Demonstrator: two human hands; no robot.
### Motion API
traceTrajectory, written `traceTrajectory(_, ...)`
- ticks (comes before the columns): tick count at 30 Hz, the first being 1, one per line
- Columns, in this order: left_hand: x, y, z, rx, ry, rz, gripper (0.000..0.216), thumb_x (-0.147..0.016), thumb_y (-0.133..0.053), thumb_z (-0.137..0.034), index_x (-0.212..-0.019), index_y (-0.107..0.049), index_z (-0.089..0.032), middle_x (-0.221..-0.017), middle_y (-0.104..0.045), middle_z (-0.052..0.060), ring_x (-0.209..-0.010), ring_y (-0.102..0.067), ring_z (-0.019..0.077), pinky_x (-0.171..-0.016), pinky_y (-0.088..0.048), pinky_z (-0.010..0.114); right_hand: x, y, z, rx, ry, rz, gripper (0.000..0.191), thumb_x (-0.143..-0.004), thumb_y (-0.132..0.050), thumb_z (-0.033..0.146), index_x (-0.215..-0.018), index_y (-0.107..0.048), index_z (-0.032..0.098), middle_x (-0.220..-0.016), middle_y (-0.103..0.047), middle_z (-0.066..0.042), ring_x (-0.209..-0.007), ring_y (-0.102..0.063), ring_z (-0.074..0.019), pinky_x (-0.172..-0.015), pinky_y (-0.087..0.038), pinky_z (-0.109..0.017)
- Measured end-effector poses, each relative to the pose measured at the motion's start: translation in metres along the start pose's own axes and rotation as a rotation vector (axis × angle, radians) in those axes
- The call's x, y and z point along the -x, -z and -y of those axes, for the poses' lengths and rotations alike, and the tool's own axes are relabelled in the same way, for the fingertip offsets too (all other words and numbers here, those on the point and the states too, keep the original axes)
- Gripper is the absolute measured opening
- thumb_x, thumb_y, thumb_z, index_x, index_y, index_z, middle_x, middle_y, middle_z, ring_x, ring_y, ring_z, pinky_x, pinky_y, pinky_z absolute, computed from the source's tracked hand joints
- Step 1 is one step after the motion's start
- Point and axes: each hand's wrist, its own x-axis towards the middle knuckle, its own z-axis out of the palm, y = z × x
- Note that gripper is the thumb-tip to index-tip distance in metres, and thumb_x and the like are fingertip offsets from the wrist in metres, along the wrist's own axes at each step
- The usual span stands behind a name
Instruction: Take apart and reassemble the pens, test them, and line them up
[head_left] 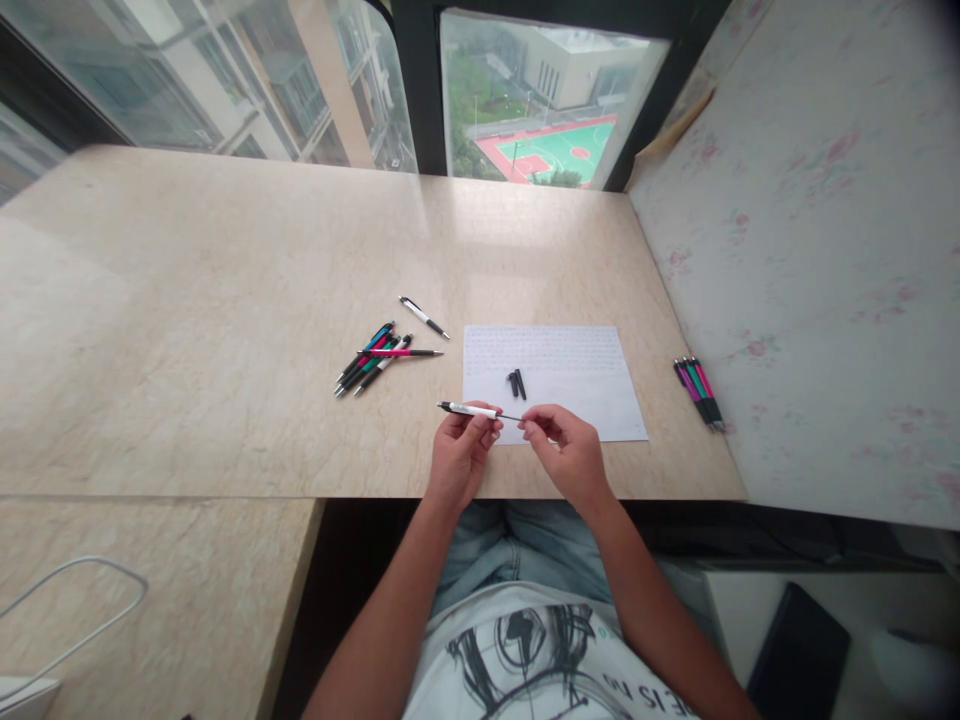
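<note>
Pinched in my left hand [459, 455] is the white barrel of a ballpoint pen [456, 408], its black clicker end pointing left. A thin dark refill [511, 417] sticks out of the barrel's right end. The fingertips of my right hand [570, 455] are closed on the far tip of that refill. Both hands are just above the near edge of a sheet of paper [577, 370] with faint lines of writing. A few small black pen grips [517, 383] lie on the paper, beyond the hands.
Left of the paper lies a pile of coloured pens [367, 368], with one white pen [424, 317] lying apart behind it. Several more pens [697, 393] sit side by side against the right wall. A white cable [97, 562] crosses the lower-left tabletop.
</note>
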Motion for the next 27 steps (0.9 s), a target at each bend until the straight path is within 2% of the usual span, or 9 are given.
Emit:
traceTrajectory(5, 0.0, 0.0, 0.0, 0.008, 0.007, 0.002, 0.024, -0.073, -0.084, -0.024, -0.093, -0.072, -0.015, -0.092, -0.075, 0.007, -0.073, -0.068, 0.0102, -0.068, -0.053, 0.02, 0.001, 0.0, 0.001, 0.044, 0.063, 0.013, 0.015, -0.089, -0.059, 0.027, -0.098, -0.069, 0.021, -0.092, -0.073, -0.007, -0.077, -0.069, -0.0182, -0.071, -0.058, -0.032)
traceTrajectory(8, 0.0, 0.0, -0.001, 0.028, 0.011, -0.009, 0.026, -0.072, -0.085, -0.025, -0.092, -0.072, -0.015, -0.09, -0.075, 0.007, -0.073, -0.068, 0.0101, -0.068, -0.052, 0.019, 0.002, 0.0, -0.003, 0.072, 0.079, 0.063, 0.029, -0.087, -0.062, 0.027, -0.115, -0.065, 0.022, -0.1, -0.072, -0.007, -0.083, -0.069, -0.0185, -0.069, -0.058, -0.03)
traceTrajectory(10, 0.0, 0.0, -0.002, 0.04, 0.013, -0.015, 0.027, -0.071, -0.086, -0.025, -0.092, -0.072, -0.015, -0.089, -0.075, 0.007, -0.072, -0.068, 0.0099, -0.067, -0.052, 0.019, 0.001, 0.002, -0.008, 0.148, 0.072, 0.074, 0.034, -0.086, -0.061, 0.026, -0.12, -0.062, 0.023, -0.098, -0.071, -0.006, -0.077, -0.067, -0.0173, -0.062, -0.055, -0.028)
traceTrajectory(13, 0.0, -0.001, -0.002, 0.05, 0.016, -0.013, 0.028, -0.07, -0.086, -0.026, -0.091, -0.071, -0.015, -0.088, -0.074, 0.006, -0.072, -0.067, 0.0096, -0.066, -0.052, 0.019, -0.007, 0.004, -0.02, 0.397, 0.048, -0.005, 0.023, -0.086, -0.058, 0.024, -0.108, -0.065, 0.021, -0.087, -0.07, -0.004, -0.065, -0.061, -0.0159, -0.061, -0.051, -0.03)
traceTrajectory(16, -0.001, -0.001, -0.002, 0.051, 0.02, -0.016, 0.028, -0.07, -0.086, -0.026, -0.09, -0.071, -0.015, -0.088, -0.074, 0.006, -0.071, -0.067, 0.0094, -0.065, -0.052, 0.019, -0.02, 0.002, -0.029, 0.655, 0.019, -0.055, 0.016, -0.086, -0.059, 0.025, -0.099, -0.067, 0.021, -0.087, -0.069, -0.005, -0.072, -0.061, -0.0195, -0.067, -0.048, -0.032)
traceTrajectory(19, 0.0, -0.001, -0.002, 0.052, 0.021, -0.014, 0.027, -0.07, -0.086, -0.025, -0.09, -0.072, -0.015, -0.087, -0.074, 0.006, -0.07, -0.066, 0.0091, -0.066, -0.052, 0.018, -0.032, -0.006, -0.031, 0.817, -0.019, -0.064, 0.017, -0.086, -0.062, 0.03, -0.1, -0.066, 0.022, -0.094, -0.068, -0.008, -0.079, -0.062, -0.0227, -0.06, -0.042, -0.031)
traceTrajectory(23, 0.0, -0.001, -0.002, 0.046, 0.02, -0.005, 0.026, -0.071, -0.085, -0.025, -0.091, -0.072, -0.015, -0.088, -0.074, 0.006, -0.071, -0.067, 0.0091, -0.067, -0.052, 0.019, -0.039, -0.018, -0.029, 0.926, -0.063, -0.097, 0.016, -0.087, -0.062, 0.031, -0.099, -0.066, 0.021, -0.096, -0.066, -0.01, -0.076, -0.061, -0.0218, -0.054, -0.035, -0.029)
traceTrajectory(27, 0.0, -0.001, -0.002, 0.044, 0.022, -0.01, 0.025, -0.072, -0.085, -0.025, -0.091, -0.072, -0.015, -0.088, -0.074, 0.006, -0.071, -0.066, 0.0092, -0.066, -0.052, 0.019, -0.04, -0.019, -0.03, 0.901, -0.057, -0.165, 0.011, -0.088, -0.057, 0.025, -0.089, -0.067, 0.021, -0.093, -0.068, -0.01, -0.072, -0.06, -0.0197, -0.055, -0.034, -0.029)
